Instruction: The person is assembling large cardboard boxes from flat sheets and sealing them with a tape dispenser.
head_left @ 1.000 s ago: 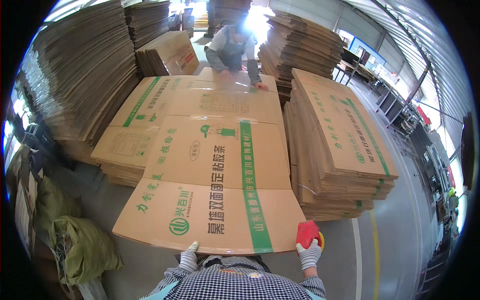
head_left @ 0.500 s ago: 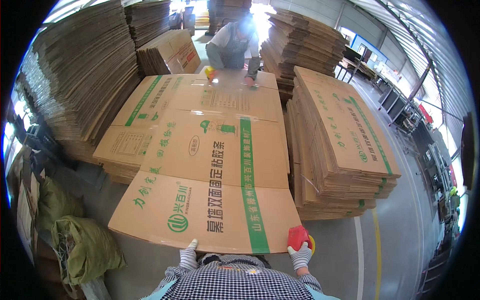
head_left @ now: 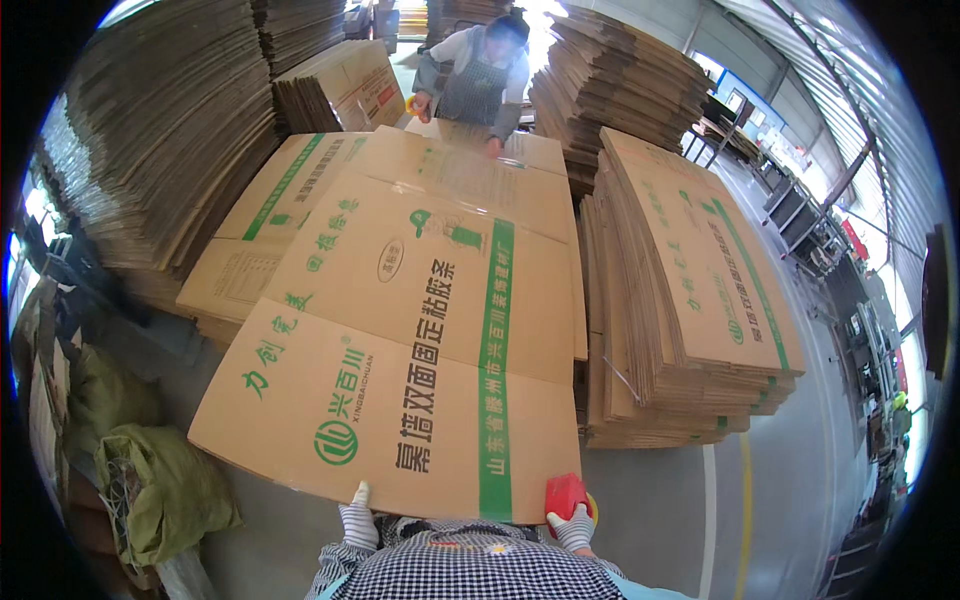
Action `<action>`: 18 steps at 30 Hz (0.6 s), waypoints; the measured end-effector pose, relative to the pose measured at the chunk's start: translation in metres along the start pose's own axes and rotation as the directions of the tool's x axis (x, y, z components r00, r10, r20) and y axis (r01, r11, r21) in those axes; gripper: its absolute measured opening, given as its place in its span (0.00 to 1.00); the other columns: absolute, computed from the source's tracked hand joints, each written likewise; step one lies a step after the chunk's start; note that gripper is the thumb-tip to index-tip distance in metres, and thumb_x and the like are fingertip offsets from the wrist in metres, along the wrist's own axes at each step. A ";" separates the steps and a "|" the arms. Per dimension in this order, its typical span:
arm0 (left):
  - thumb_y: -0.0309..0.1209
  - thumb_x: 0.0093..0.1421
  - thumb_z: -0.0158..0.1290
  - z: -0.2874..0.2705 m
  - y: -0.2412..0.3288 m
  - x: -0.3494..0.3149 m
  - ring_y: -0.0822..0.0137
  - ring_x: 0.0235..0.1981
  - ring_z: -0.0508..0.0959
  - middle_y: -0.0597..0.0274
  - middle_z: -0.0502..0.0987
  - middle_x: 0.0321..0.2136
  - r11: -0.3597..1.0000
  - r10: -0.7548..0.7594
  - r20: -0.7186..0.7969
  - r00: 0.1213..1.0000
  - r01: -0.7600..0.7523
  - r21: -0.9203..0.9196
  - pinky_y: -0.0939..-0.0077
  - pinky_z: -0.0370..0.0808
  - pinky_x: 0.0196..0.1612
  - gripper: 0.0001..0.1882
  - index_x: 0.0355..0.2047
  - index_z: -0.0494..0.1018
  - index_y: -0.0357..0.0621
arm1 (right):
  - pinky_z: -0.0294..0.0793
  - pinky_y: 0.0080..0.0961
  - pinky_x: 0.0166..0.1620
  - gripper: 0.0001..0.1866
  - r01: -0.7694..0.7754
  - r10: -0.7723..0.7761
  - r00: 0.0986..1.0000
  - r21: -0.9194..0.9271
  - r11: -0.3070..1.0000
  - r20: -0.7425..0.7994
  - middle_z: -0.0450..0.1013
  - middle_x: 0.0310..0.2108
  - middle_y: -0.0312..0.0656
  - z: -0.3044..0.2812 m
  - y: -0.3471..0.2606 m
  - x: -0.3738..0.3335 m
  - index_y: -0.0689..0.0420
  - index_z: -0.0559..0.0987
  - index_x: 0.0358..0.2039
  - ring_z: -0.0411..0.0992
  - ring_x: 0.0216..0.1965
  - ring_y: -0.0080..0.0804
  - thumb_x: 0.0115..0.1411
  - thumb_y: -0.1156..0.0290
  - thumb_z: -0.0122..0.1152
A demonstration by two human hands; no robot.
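A large flat cardboard sheet (head_left: 385, 345), brown with green and black print, stretches from my waist to the far side, over other cardboard. My left hand (head_left: 359, 518), in a striped glove, grips its near edge with the thumb on top and the fingers hidden underneath. At the near right corner, my right hand (head_left: 573, 530), gloved alike, is closed around a red tape dispenser (head_left: 565, 492) with a yellow ring showing beside it. The dispenser rests against the sheet's corner; whether those fingers also pinch the board cannot be made out.
Across the sheet stands a co-worker (head_left: 478, 85), one hand on the board and an orange-yellow ring in the other. Tall cardboard stacks rise at the left (head_left: 165, 130) and back right (head_left: 610, 85). A lower stack (head_left: 690, 270) stands right. Green sacks (head_left: 165, 490) lie at lower left.
The sheet's near end has shifted left and toward me, along with both my hands and the dispenser. Across from me, the co-worker's hand with the ring has come up off the board.
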State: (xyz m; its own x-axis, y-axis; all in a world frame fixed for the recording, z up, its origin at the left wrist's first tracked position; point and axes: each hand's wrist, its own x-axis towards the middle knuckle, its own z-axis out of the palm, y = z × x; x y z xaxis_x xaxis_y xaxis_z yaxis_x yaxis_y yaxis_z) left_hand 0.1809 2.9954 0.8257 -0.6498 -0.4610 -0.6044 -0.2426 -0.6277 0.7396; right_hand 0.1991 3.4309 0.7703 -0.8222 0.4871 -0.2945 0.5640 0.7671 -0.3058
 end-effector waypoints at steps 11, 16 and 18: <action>0.44 0.67 0.48 0.063 0.001 0.132 0.52 0.56 0.72 0.54 0.71 0.56 0.983 0.007 0.093 0.996 0.010 -0.183 0.51 0.71 0.58 0.27 0.61 0.64 0.43 | 0.77 0.41 0.44 0.41 0.180 -0.178 0.983 0.050 0.982 -0.035 0.77 0.38 0.57 -0.091 -0.084 0.114 0.64 0.72 0.48 0.77 0.38 0.53 0.38 0.52 0.76; 0.47 0.67 0.48 0.102 0.012 0.227 0.52 0.61 0.67 0.55 0.68 0.61 0.842 -0.290 0.088 0.953 0.298 -0.450 0.49 0.62 0.65 0.30 0.63 0.62 0.45 | 0.77 0.33 0.45 0.29 0.184 -0.173 0.982 0.514 0.838 -0.071 0.78 0.40 0.48 -0.115 -0.123 0.178 0.63 0.72 0.47 0.77 0.39 0.39 0.47 0.66 0.73; 0.50 0.68 0.45 0.093 -0.001 0.247 0.51 0.63 0.64 0.55 0.66 0.63 0.808 -0.222 0.115 0.968 0.248 -0.535 0.49 0.58 0.67 0.31 0.64 0.61 0.44 | 0.78 0.33 0.44 0.30 0.147 -0.171 0.985 0.613 0.777 -0.019 0.78 0.40 0.49 -0.103 -0.112 0.193 0.63 0.73 0.46 0.78 0.39 0.40 0.45 0.64 0.74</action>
State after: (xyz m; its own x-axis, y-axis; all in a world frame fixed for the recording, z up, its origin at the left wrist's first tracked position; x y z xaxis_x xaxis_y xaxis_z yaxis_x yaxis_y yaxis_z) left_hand -0.0469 2.9404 0.7034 -0.6578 -0.2351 -0.7155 0.0279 -0.9570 0.2888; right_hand -0.0305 3.4821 0.8413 -0.9077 0.3571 -0.2204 0.3646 0.4112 -0.8355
